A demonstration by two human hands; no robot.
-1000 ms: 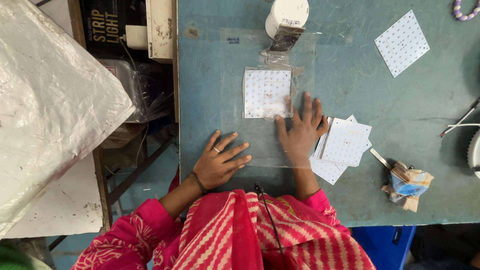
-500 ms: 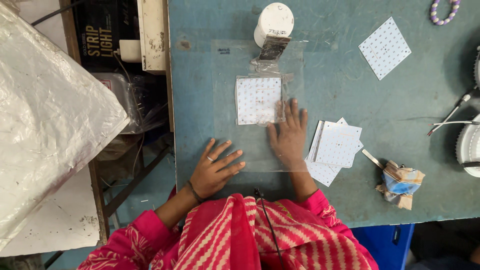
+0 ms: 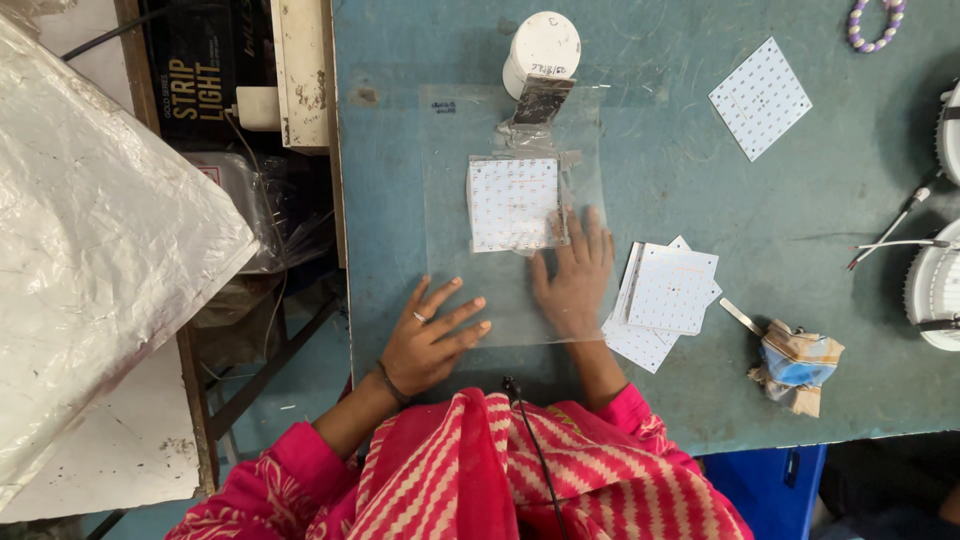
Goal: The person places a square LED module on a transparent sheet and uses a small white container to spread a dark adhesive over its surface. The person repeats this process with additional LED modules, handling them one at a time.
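A clear plastic sheet [image 3: 450,180] lies on the blue-green table [image 3: 700,180]. A white square dotted board [image 3: 512,203] sits under or on it, taped at its top. My right hand [image 3: 575,275] lies flat on the sheet, fingers spread, fingertips touching the board's right edge. My left hand [image 3: 430,340], with a ring and a wrist band, rests flat at the sheet's lower left corner, fingers apart. Neither hand holds anything.
A white cylinder [image 3: 542,45] stands at the sheet's top edge. A stack of white boards [image 3: 665,300] lies right of my right hand, a single board [image 3: 760,97] farther back. A rag with a small tool [image 3: 795,365], white round lamp housings [image 3: 935,290] and a bead bracelet [image 3: 872,25] lie to the right.
My right hand has slid a little left and toward the board's edge. My left hand stays in place on the sheet's corner.
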